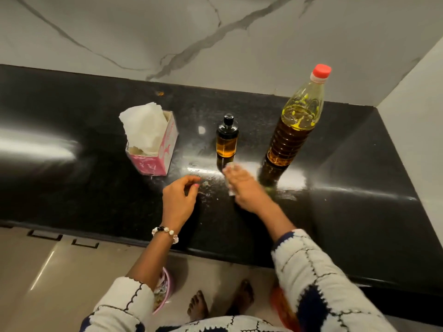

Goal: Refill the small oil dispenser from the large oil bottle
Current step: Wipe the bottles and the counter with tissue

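Dispenser: small oil dispenser (pixel 226 140) stands upright mid-counter, clear glass, black cap and spout on, amber oil filling most of it.
Bottle: large oil bottle (pixel 293 130) upright just right of the dispenser, red cap on, ribbed body, oil up to the shoulder.
Right hand: right hand (pixel 247 186) lies blurred, fingers fairly straight, pressing a white tissue (pixel 230 180) on the black counter (pixel 72 188) in front of the dispenser.
Left hand: left hand (pixel 178 200) hovers beside it, fingers loosely curled, holding nothing.
Tissue box: pink tissue box (pixel 153 149) left of the dispenser, tissues sticking out.
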The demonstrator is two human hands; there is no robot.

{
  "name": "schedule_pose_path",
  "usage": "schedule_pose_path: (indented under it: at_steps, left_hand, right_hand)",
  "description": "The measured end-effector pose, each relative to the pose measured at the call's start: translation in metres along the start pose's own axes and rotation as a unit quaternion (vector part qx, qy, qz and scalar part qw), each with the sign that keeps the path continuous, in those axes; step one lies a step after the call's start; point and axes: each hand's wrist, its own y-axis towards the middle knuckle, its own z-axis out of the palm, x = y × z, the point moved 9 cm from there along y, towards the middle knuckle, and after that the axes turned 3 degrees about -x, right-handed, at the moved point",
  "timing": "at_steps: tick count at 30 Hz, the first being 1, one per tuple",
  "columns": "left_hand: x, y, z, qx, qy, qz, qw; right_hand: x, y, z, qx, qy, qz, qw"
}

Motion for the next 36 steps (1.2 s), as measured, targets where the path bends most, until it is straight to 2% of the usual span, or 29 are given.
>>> schedule_pose_path:
  at_steps: [3,5,6,8,11,13,14,15,18,20,22,25,28,30,31,33,36]
  left_hand:
    - [0.011,0.001,-0.01,-0.009,0.004,-0.007,1.0]
    - [0.015,0.002,-0.016,-0.012,0.0,-0.008,1.0]
    - [0.017,0.002,-0.018,-0.012,0.0,-0.007,1.0]
    - [0.02,0.002,-0.021,-0.008,-0.002,-0.007,1.0]
    - [0.021,0.001,-0.023,-0.006,-0.002,0.001,1.0]
    - [0.019,-0.003,-0.021,0.004,0.006,0.022,1.0]
    - [0.017,-0.004,-0.02,0.008,0.014,0.034,0.999]
    - [0.016,-0.005,-0.018,0.013,0.021,0.042,0.999]
    - [0.012,-0.002,-0.014,0.018,0.016,0.046,0.999]
    - [0.005,-0.001,-0.008,0.03,0.008,0.05,0.998]
    - [-0.004,-0.003,0.006,0.065,0.007,0.065,0.996]
    - [-0.017,-0.011,0.032,0.13,0.06,0.103,0.984]
    - [-0.032,-0.021,0.053,0.183,0.173,0.16,0.954]
    - [-0.041,-0.028,0.065,0.211,0.226,0.194,0.931]
    - [-0.044,-0.03,0.071,0.224,0.247,0.207,0.92]
    - [-0.048,-0.034,0.082,0.242,0.28,0.226,0.901]
    - [-0.053,-0.037,0.088,0.238,0.306,0.242,0.89]
  right_hand:
    - [0.078,-0.028,0.043,0.062,0.005,-0.134,0.989]
    - [0.089,-0.061,0.055,0.116,-0.004,-0.213,0.97]
    - [0.079,-0.072,0.05,0.125,0.001,-0.221,0.967]
    - [0.035,-0.073,0.025,0.093,0.008,-0.152,0.984]
    - [-0.038,-0.049,-0.013,0.006,-0.01,0.025,1.0]
    - [-0.029,-0.033,-0.015,-0.048,-0.011,0.09,0.995]
    - [-0.009,-0.028,-0.006,-0.058,0.002,0.094,0.994]
    - [0.018,-0.028,0.008,-0.051,0.018,0.068,0.996]
    - [0.1,-0.058,0.056,0.029,0.007,-0.112,0.993]
    - [0.089,-0.078,0.05,0.042,-0.016,-0.152,0.987]
    - [0.034,-0.087,0.025,0.016,-0.023,-0.088,0.996]
    - [-0.074,-0.108,-0.025,-0.06,-0.018,0.092,0.994]
    - [-0.149,-0.141,-0.053,-0.131,-0.054,0.303,0.943]
    - [-0.147,-0.15,-0.055,-0.168,-0.097,0.389,0.9]
    - [-0.132,-0.149,-0.049,-0.174,-0.104,0.401,0.893]
    - [-0.086,-0.134,-0.027,-0.175,-0.077,0.342,0.92]
    - [-0.011,-0.121,0.018,-0.091,-0.082,0.128,0.984]
